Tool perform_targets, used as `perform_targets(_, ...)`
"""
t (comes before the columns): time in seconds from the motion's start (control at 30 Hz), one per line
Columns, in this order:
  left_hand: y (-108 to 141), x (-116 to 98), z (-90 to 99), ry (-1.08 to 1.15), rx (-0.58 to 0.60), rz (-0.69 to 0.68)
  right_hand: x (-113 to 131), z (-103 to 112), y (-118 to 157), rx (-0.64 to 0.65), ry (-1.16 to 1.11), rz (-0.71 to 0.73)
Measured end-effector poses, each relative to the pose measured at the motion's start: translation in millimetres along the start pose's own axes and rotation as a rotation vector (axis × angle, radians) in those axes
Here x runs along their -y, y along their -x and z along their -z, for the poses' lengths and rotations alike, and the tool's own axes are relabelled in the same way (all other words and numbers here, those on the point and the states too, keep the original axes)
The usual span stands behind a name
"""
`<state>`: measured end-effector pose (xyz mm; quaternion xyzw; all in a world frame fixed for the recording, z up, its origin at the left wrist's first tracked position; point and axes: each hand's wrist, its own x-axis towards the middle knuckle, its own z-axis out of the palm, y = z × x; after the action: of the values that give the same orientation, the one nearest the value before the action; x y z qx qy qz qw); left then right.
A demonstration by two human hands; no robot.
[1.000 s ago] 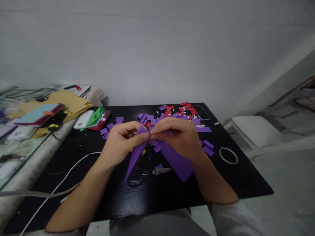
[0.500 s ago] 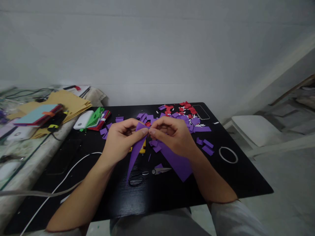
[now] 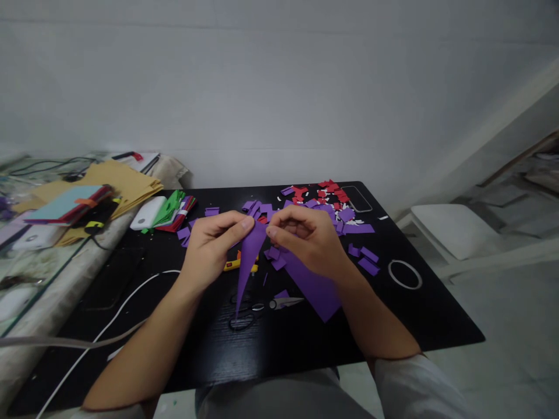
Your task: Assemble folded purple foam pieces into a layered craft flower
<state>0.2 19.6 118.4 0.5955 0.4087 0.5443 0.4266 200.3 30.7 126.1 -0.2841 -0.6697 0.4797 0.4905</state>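
A long, tapering strip of purple paper [image 3: 250, 253] hangs point-down between my hands, above the black table [image 3: 253, 364]. My left hand [image 3: 213, 241] pinches its upper left edge between thumb and fingers. Closed at the strip's upper right corner, my right hand [image 3: 308, 235] grips the paper with thumb and forefinger. A larger purple sheet [image 3: 312, 285] lies partly under my right hand. Below the strip rest scissors [image 3: 286, 303] with black handles, one handle partly behind the strip's tip. A yellow cutter [image 3: 233, 265] lies behind the strip, partly hidden.
Purple paper scraps [image 3: 323, 209] and red scraps [image 3: 334, 191] are scattered at the back. A clear ring [image 3: 405, 274] lies at the right. Folded green paper [image 3: 172, 208] sits beside a white device [image 3: 148, 213]. A white cable [image 3: 126, 302] crosses the left side; a white stool [image 3: 441, 230] stands right.
The purple strip has turned, its lower tip swinging to the right and its face showing wider. My left thumb has shifted up and left along the paper, uncovering more of the yellow cutter.
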Motion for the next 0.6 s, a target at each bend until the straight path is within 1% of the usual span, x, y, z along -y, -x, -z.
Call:
perform_targets(0.07, -0.6, -0.1, -0.8, -0.021, -0.005, 0.006, 0.1, 0.0, -0.3, -0.013, -0.023, -0.011)
perform_targets(0.23, -0.9, -5.2, -4.6, -0.097, -0.103, -0.029, 0.5, 0.5, -1.2, -0.037, -0.048, -0.040)
perform_targets(0.33, -0.9, -5.6, -5.3, -0.111, -0.132, -0.045, 0.8, -0.2, -1.6, -0.048, -0.052, -0.039)
perform_targets(0.4, -1.5, -3.6, -4.5, -0.095, -0.114, -0.044, 1.1, -0.7, -1.9, -0.056, -0.051, -0.044)
perform_targets(0.53, -3.2, 1.3, -2.5, 0.007, -0.006, 0.008, 1.3, 0.0, -2.9, -0.080, -0.073, -0.034)
perform_targets(0.6, -3.1, 2.3, -2.5, 0.041, 0.017, 0.034, 1.1, 0.9, -3.5, -0.084, -0.089, -0.031)
